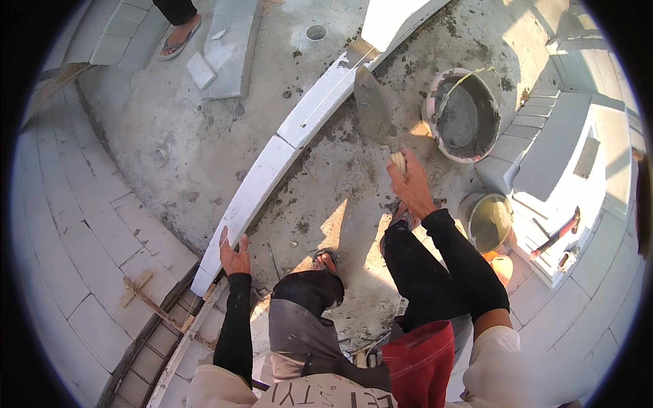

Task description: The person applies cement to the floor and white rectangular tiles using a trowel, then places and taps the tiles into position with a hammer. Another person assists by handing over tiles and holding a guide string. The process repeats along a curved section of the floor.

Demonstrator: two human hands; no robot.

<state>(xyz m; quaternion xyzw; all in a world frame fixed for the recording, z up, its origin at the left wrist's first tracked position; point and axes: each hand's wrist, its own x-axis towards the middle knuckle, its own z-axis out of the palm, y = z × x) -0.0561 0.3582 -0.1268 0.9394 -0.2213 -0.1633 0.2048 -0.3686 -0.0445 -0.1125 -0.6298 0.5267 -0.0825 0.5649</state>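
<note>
A low row of white lightweight blocks [255, 180] runs from the lower left to the top centre. My left hand [235, 256] lies against its near end, thumb and fingers apart, gripping nothing. In my right hand [412, 185] is the wooden handle of a trowel [372, 109], my fingers wrapped round it. The trowel's wide grey blade points away from me, its tip beside the row near a mortar-smeared joint [360, 52]. Right of the blade stands a bucket [469, 115] of grey mortar with a yellowish handle.
A second bucket [488, 223] holds murky liquid by my right knee. A hammer [556, 234] lies on white blocks at the right. Another person's sandalled foot [181, 37] is at the upper left, near a grey slab [231, 51]. Rebar [139, 377] shows at lower left.
</note>
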